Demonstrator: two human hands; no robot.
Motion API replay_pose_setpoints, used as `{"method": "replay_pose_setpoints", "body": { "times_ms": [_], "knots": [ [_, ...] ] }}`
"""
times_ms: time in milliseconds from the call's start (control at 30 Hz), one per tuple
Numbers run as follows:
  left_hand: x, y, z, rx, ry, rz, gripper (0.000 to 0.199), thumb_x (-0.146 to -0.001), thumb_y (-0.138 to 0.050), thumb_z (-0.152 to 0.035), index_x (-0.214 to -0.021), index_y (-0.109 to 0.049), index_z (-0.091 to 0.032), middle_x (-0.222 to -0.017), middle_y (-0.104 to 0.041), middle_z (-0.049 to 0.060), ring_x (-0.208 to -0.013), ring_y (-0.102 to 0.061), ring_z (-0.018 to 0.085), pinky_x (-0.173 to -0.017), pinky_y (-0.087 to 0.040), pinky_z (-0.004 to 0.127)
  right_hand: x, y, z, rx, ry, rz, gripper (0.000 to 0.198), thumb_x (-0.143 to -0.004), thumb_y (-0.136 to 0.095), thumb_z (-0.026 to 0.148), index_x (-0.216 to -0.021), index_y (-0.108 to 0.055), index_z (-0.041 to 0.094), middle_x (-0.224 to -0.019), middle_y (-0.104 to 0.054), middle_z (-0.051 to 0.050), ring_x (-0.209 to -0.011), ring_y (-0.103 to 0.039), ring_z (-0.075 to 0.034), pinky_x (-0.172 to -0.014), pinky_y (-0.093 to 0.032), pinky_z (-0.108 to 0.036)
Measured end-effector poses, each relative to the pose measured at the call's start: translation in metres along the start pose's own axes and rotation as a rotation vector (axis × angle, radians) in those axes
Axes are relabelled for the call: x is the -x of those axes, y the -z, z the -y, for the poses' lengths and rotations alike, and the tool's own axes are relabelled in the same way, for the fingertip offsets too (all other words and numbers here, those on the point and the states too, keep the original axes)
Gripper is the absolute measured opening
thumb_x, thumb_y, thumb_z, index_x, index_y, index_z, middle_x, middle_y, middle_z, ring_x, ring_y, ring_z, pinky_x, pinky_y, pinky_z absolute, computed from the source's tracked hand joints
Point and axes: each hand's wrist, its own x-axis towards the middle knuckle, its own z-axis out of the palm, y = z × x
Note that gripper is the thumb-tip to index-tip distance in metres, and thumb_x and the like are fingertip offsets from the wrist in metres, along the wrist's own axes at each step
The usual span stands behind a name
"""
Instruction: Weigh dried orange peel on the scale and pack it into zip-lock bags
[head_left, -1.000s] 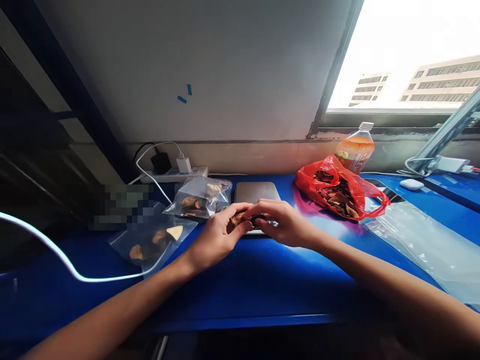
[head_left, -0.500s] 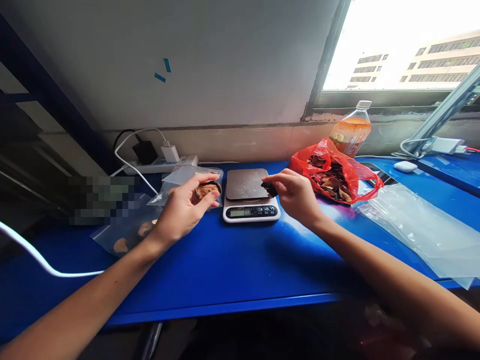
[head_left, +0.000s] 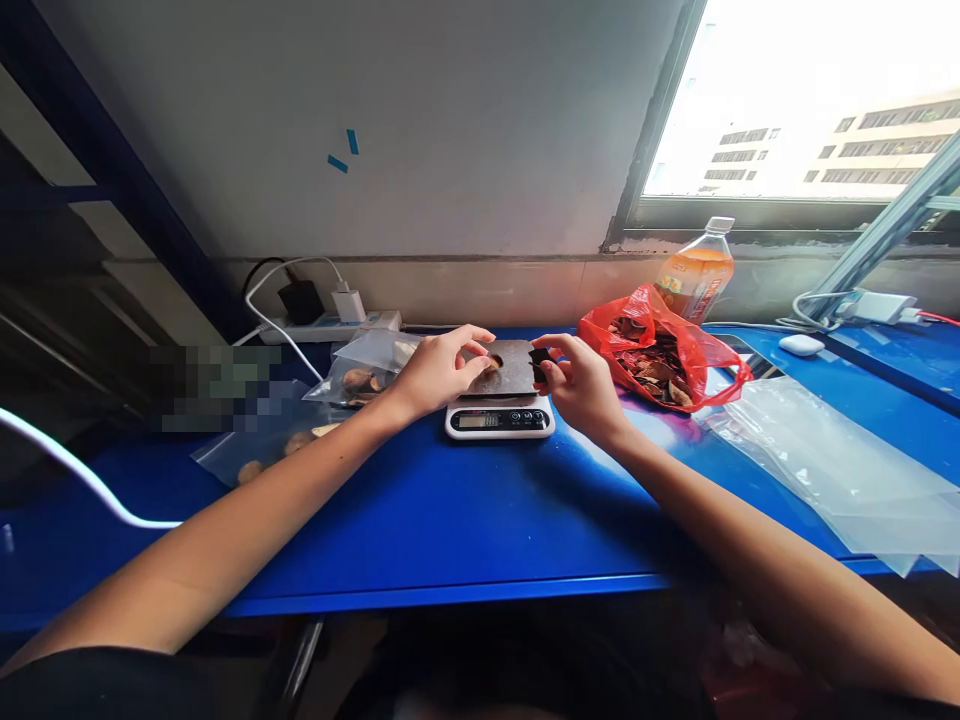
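Observation:
My left hand (head_left: 439,372) is over the left side of the kitchen scale (head_left: 499,421), thumb and fingertips closed at a brown dried slice (head_left: 493,364). That slice is at the metal plate, and I cannot tell whether it rests there. At the plate's right edge my right hand (head_left: 585,378) pinches a dark, flat dried piece (head_left: 538,364) between thumb and fingers. The scale's display is lit, but its figures are too blurred to read. Just right of my right hand, a red plastic bag (head_left: 716,375) stands open with dried reddish-brown pieces inside.
Left on the blue table (head_left: 420,540) are clear bags with dried slices (head_left: 298,443). A power strip (head_left: 315,328) with chargers runs along the wall. Behind the red bag stands a drink bottle (head_left: 697,270). Clear zip bags (head_left: 832,465) and a white earphone case (head_left: 801,345) are on the right.
My left hand has moved right, bringing the brown dried slice from beside the scale to its plate. My right hand keeps the dark piece near the plate's right edge. The view has shifted slightly.

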Motion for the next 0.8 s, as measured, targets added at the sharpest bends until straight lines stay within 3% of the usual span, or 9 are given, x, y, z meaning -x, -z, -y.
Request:
{"method": "replay_pose_setpoints", "body": {
  "times_ms": [100, 233, 367, 500, 800],
  "knots": [
    [0.010, 0.003, -0.005, -0.063, -0.015, -0.007, 0.035, -0.080, -0.061, -0.026, -0.114, -0.067, -0.019, -0.100, -0.075, 0.004, -0.059, -0.058, 0.013, -0.067, -0.049, 0.028, 0.000, 0.001, 0.001, 0.023, 0.017, 0.012, 0.028, -0.083, -0.047, 0.015, -0.107, -0.060, 0.022, -0.100, -0.059, -0.007, -0.079, -0.063, -0.016, -0.065, -0.060, -0.030],
    [0.035, 0.015, -0.004, -0.111, -0.043, -0.078, 0.033, -0.086, -0.058, -0.031, -0.115, -0.065, -0.018, -0.109, -0.072, 0.006, -0.069, -0.061, 0.014, -0.076, -0.050, 0.029, -0.002, 0.008, 0.009, -0.002, 0.014, 0.018, 0.035, -0.084, -0.046, 0.014, -0.116, -0.058, 0.023, -0.094, -0.055, -0.004, -0.074, -0.057, -0.013, -0.065, -0.058, -0.027],
    [0.053, 0.021, -0.005, -0.172, -0.120, -0.114, 0.024, -0.090, -0.054, -0.032, -0.105, -0.068, -0.019, -0.101, -0.071, 0.005, -0.071, -0.061, 0.015, -0.075, -0.050, 0.028, -0.003, 0.014, 0.012, -0.040, 0.027, 0.034, 0.027, -0.086, -0.045, 0.016, -0.104, -0.065, 0.021, -0.094, -0.050, -0.004, -0.071, -0.056, -0.012, -0.065, -0.058, -0.028],
    [0.057, 0.018, -0.011, -0.179, -0.193, -0.042, 0.023, -0.093, -0.051, -0.031, -0.102, -0.068, -0.019, -0.094, -0.070, 0.004, -0.071, -0.060, 0.015, -0.075, -0.051, 0.029, -0.003, 0.013, 0.009, -0.006, 0.066, 0.033, 0.023, -0.088, -0.044, 0.016, -0.090, -0.067, 0.020, -0.090, -0.049, -0.004, -0.068, -0.057, -0.012, -0.059, -0.053, -0.028],
    [0.061, 0.020, -0.016, -0.144, -0.207, -0.002, 0.024, -0.093, -0.052, -0.031, -0.103, -0.070, -0.019, -0.094, -0.072, 0.004, -0.076, -0.063, 0.017, -0.083, -0.050, 0.030, 0.010, 0.006, 0.024, 0.030, 0.124, 0.184, 0.016, -0.088, -0.047, 0.017, -0.096, -0.060, 0.018, -0.088, -0.052, -0.003, -0.073, -0.054, -0.013, -0.066, -0.049, -0.029]
  ]
}}
